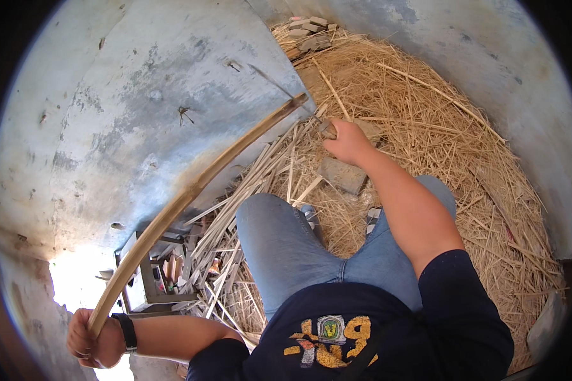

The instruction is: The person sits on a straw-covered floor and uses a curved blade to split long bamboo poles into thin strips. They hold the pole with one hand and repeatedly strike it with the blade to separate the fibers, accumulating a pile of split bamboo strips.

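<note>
A long split bamboo pole (190,193) slants from the lower left up to the middle of the view. My left hand (95,340) is closed around its lower end. In my right hand (349,141) is the handle of a long, thin-bladed knife (304,106), held in a fist. The blade points up and left and crosses the pole's far end, where it appears to touch. The knife's exact edge is blurred.
Straw and shavings (419,120) cover the floor. A brick (342,174) lies between my knees, and several more bricks (311,32) are piled at the back. Thin bamboo strips (235,190) lie left of my leg, near a wooden stand (149,286). A stained wall (140,95) rises on the left.
</note>
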